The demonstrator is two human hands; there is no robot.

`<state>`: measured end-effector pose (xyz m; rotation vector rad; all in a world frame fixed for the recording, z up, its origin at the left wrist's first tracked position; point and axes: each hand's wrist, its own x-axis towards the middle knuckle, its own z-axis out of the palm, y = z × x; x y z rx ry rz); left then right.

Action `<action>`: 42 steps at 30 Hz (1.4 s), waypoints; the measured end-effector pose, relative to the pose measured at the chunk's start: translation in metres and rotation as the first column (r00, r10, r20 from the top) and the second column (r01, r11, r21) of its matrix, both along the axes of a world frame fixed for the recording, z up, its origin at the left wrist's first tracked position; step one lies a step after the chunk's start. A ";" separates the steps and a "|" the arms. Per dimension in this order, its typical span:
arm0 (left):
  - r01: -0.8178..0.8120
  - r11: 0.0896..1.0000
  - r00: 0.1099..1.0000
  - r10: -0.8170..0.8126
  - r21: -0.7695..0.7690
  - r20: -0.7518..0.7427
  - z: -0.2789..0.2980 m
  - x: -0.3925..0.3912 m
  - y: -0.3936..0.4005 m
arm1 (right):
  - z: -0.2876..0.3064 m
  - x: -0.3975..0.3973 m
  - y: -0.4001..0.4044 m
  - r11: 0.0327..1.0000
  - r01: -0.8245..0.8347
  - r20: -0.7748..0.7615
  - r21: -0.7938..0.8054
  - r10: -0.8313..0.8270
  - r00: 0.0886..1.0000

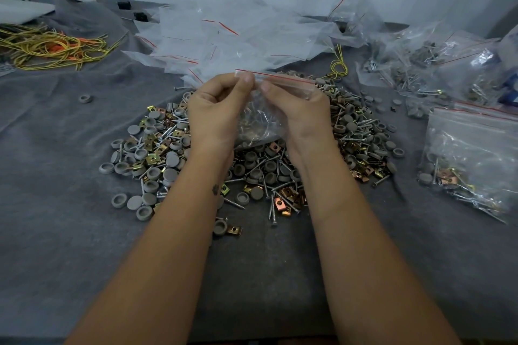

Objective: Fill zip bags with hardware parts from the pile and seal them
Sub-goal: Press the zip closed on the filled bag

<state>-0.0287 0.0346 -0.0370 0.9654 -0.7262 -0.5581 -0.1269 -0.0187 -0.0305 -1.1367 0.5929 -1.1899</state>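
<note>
Clear red-striped zip bag [260, 117] of hardware hangs over the pile of grey caps and screws [168, 154]; we pinch its top with left hand [215, 115] and right hand [302, 115] fingers.

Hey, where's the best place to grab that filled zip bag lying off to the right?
Probably pinch the filled zip bag from above at its flat top strip by the red line. The screws and caps have slumped to the lower end, so the top looks thin, empty and free of sharp points.
</note>
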 end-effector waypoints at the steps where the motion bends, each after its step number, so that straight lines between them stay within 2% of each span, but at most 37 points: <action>1: 0.023 1.000 1.000 -0.023 -0.002 0.008 0.000 -0.001 0.000 | 0.000 0.001 0.000 1.000 -0.002 0.009 0.005 0.002 1.000; 5: 0.076 0.997 0.996 -0.075 -0.002 0.049 0.002 -0.003 0.002 | 0.000 0.002 0.001 0.999 0.043 0.027 -0.001 -0.043 0.999; 12: -0.014 1.000 0.999 0.014 0.017 0.031 0.000 -0.002 0.000 | 0.001 0.000 0.001 0.994 0.102 0.002 -0.028 -0.102 0.995; 21: -0.084 0.996 0.994 0.083 -0.020 -0.071 -0.005 0.008 -0.004 | 0.003 -0.007 -0.002 0.985 0.171 -0.004 -0.035 -0.172 0.985; 27: -0.073 0.997 0.984 0.068 -0.025 -0.164 -0.005 0.010 -0.003 | 0.002 -0.011 -0.004 0.984 0.177 0.026 -0.027 -0.176 0.984; 30: -0.079 0.996 0.974 0.071 -0.028 -0.214 -0.004 0.012 0.001 | 0.002 -0.011 -0.005 0.986 0.169 0.075 0.013 -0.169 0.983; 34: -0.131 0.987 0.930 0.090 -0.092 -0.356 0.002 0.027 0.013 | 0.006 -0.025 -0.016 0.971 0.216 0.212 0.101 -0.233 0.949; 37: -0.081 0.990 0.948 0.042 -0.113 -0.317 0.005 0.026 0.014 | 0.006 -0.024 -0.016 0.987 0.157 0.121 0.036 -0.160 0.980; 40: -0.044 0.995 0.955 0.016 -0.090 -0.297 0.007 0.020 0.011 | 0.004 -0.015 -0.011 0.998 -0.035 -0.011 -0.052 0.034 0.999; 42: -0.041 0.995 0.953 0.010 -0.094 -0.304 0.008 0.021 0.010 | 0.002 -0.012 -0.008 0.985 -0.114 -0.132 -0.126 0.097 0.986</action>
